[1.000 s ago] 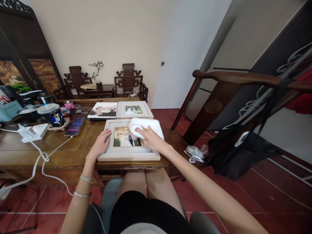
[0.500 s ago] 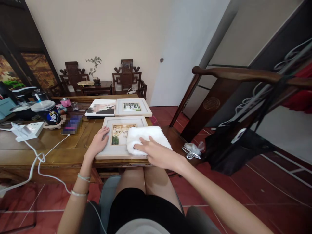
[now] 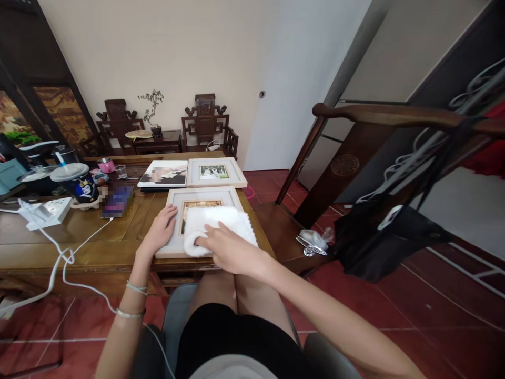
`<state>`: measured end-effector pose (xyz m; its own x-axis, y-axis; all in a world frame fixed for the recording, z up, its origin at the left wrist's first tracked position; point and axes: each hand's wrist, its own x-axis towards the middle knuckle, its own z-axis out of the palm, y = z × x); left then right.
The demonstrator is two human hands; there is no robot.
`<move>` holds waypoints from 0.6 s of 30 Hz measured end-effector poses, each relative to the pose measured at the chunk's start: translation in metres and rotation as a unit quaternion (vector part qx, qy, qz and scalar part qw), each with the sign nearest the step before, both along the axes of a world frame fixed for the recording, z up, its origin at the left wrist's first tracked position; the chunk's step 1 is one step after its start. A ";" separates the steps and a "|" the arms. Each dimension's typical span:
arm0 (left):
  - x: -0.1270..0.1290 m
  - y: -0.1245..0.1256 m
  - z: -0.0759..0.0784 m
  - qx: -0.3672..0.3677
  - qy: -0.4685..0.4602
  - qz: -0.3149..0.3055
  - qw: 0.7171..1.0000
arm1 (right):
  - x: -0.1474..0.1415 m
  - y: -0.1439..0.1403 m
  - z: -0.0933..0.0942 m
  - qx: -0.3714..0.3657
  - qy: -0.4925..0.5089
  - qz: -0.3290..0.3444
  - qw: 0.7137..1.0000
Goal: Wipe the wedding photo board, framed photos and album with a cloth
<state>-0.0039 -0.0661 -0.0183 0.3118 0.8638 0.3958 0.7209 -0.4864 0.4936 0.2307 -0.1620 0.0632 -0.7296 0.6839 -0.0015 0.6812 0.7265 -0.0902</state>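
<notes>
A picture frame [image 3: 177, 195] with pale wood edges lies flat on the table near its front edge. My left hand [image 3: 161, 227] rests on the frame's left side, fingers stretched out over the rim. My right hand [image 3: 226, 246] presses a fluffy white cloth [image 3: 232, 217] onto the frame, its thumb tucked into a fold. The cloth covers most of the photo and the lower right of the frame; only the photo's top and left strip show.
Behind lie a second framed photo [image 3: 236, 171] and a white-edged photo book [image 3: 150, 181]. To the left are a phone [image 3: 116, 201] on a cable, a lidded cup [image 3: 81, 181] and a power strip [image 3: 51, 213]. A wooden chair [image 3: 343, 163] stands at right.
My right hand has slid the white cloth leftward across the frame, covering more of the photo. My left hand stays in place on the left side.
</notes>
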 end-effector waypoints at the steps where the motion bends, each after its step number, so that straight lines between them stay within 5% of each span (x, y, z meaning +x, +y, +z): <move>1: 0.000 0.000 0.000 -0.002 0.002 -0.002 1.000 | 0.009 -0.004 0.004 0.000 -0.015 -0.021 1.000; 7: 0.002 -0.001 0.002 -0.015 -0.018 0.001 1.000 | 0.034 -0.010 0.019 -0.001 -0.079 -0.097 0.992; 14: 0.008 -0.010 0.010 -0.040 -0.149 0.056 0.986 | -0.030 0.012 -0.008 0.023 0.016 0.048 0.998; 18: 0.010 -0.012 0.011 -0.036 -0.176 0.061 0.982 | -0.048 0.040 -0.021 0.051 0.014 0.026 0.998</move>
<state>0.0060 -0.0776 -0.0069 0.0592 0.9161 0.3966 0.5502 -0.3614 0.7528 0.1825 -0.1218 0.0420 -0.7622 0.6413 0.0883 0.6412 0.7667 -0.0324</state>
